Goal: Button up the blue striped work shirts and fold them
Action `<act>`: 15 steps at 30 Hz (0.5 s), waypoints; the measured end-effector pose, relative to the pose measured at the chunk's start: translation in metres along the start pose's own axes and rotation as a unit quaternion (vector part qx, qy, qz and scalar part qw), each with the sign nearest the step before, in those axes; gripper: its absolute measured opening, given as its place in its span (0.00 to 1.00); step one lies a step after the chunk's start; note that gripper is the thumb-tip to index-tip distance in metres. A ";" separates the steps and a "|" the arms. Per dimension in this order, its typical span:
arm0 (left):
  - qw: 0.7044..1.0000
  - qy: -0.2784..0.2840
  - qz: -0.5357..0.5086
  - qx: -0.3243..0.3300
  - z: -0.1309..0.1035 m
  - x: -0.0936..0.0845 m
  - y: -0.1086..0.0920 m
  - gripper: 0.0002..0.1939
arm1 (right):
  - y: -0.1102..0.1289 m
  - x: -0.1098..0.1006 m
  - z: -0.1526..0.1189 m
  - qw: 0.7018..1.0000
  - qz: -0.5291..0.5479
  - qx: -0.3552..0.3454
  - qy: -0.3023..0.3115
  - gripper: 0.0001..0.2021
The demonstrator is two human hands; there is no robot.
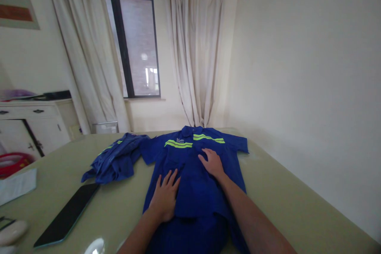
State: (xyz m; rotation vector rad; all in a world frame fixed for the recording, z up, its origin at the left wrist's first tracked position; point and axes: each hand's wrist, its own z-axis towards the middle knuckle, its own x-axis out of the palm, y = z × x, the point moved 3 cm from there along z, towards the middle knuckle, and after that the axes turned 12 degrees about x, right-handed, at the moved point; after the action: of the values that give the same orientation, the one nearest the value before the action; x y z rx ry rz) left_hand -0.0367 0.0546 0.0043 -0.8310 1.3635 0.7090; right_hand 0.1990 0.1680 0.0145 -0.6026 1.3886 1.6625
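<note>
A blue short-sleeved work shirt (196,190) lies spread front side up on the table, its collar pointing away from me. Yellow-green stripes cross its chest, and a small white print sits above the left one. My left hand (166,196) rests flat on the lower left front, fingers spread. Higher up, my right hand (212,162) touches the right front below the chest stripe, its fingers extended and slightly bent. Neither hand grips the cloth. Left of the shirt lies a crumpled blue garment (117,160) with similar stripes.
The table (276,206) has a glossy greenish top and stands against the right wall. A long black flat object (68,214) lies at left, near a sheet of paper (19,186) and a red basket (14,164). Behind are a white cabinet (47,115), curtains (195,39) and a window.
</note>
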 end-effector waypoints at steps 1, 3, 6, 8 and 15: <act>1.000 -0.002 -0.003 -0.001 0.005 -0.002 0.010 0.34 | 0.003 -0.006 -0.003 1.000 0.016 -0.020 -0.008 0.22; 1.000 -0.010 -0.006 -0.010 0.015 -0.005 0.024 0.34 | 0.012 -0.018 -0.015 0.997 0.042 -0.052 -0.024 0.19; 0.999 -0.030 -0.009 -0.021 0.029 -0.008 0.037 0.34 | 0.031 -0.030 -0.054 0.986 0.117 -0.116 0.021 0.19; 0.999 -0.040 -0.011 -0.024 0.036 -0.009 0.043 0.33 | 0.042 -0.031 -0.090 0.963 0.142 -0.188 0.133 0.22; 0.997 -0.075 -0.012 0.020 0.034 -0.020 0.053 0.25 | 0.018 -0.040 -0.147 0.955 0.069 -0.167 0.235 0.26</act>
State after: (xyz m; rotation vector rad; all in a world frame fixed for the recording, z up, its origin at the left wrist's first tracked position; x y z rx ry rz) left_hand -0.0643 0.1124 0.0202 -0.7467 1.2277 0.7095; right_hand 0.1806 0.0160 0.0174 -1.1790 1.5109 1.9700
